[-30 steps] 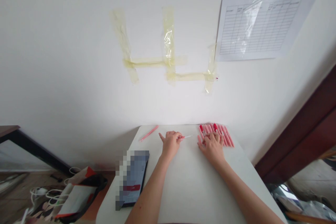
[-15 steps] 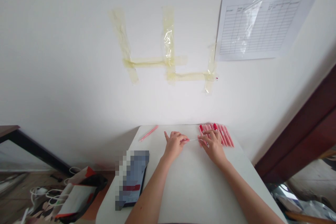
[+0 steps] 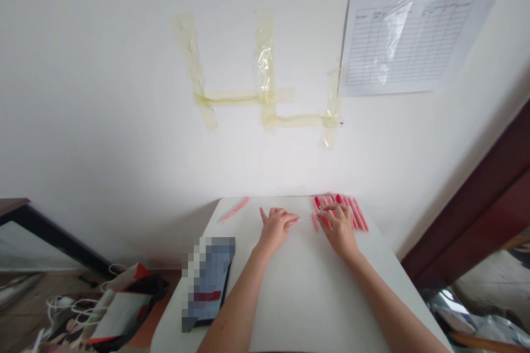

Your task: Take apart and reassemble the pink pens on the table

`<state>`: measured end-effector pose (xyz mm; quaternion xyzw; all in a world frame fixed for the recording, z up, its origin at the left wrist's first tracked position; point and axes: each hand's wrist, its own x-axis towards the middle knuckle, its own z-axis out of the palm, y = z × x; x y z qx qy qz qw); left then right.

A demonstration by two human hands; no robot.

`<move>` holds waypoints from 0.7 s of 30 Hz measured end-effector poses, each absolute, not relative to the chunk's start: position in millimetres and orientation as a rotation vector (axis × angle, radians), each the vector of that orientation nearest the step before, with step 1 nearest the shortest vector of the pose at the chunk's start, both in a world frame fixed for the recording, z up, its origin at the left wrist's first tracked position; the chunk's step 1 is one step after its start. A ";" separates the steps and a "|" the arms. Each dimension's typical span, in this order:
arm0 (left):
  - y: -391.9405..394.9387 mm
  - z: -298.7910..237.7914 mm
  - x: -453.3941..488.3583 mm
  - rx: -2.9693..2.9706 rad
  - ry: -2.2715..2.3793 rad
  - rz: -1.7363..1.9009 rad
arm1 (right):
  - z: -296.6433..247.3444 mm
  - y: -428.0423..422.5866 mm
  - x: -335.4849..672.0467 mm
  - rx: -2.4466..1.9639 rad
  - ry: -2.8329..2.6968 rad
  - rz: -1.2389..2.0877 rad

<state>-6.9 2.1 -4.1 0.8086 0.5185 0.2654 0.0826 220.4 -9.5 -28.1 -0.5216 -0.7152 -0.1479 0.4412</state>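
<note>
One slim pen (image 3: 305,218) sits low over the counter (image 3: 306,292), its pale thin end pointing right. I see the left hand (image 3: 276,227) pinching its pink end; the right hand (image 3: 339,227) has its fingers bent narrowly near the pale end, but I cannot tell whether they grip anything. Between the hands lies a short pink piece (image 3: 314,223). Beside the right hand runs a row of pink pens (image 3: 359,214); I can read no brand on them. Beyond, yellowed tape (image 3: 265,60) and a printed table sheet (image 3: 406,44) hang on the wall, its headings too small for me to read.
</note>
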 end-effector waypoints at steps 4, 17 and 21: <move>3.0 -1.8 -9.7 2.389 1.635 0.761 | -29.4 -9.1 220.8 -1.340 -1.724 -0.375; 4.4 0.4 -12.8 2.352 1.772 0.790 | -35.4 -14.9 200.2 -1.390 -1.905 -0.338; 4.6 0.1 -12.8 2.354 1.755 0.815 | -34.5 -14.9 200.6 -1.416 -1.941 -0.346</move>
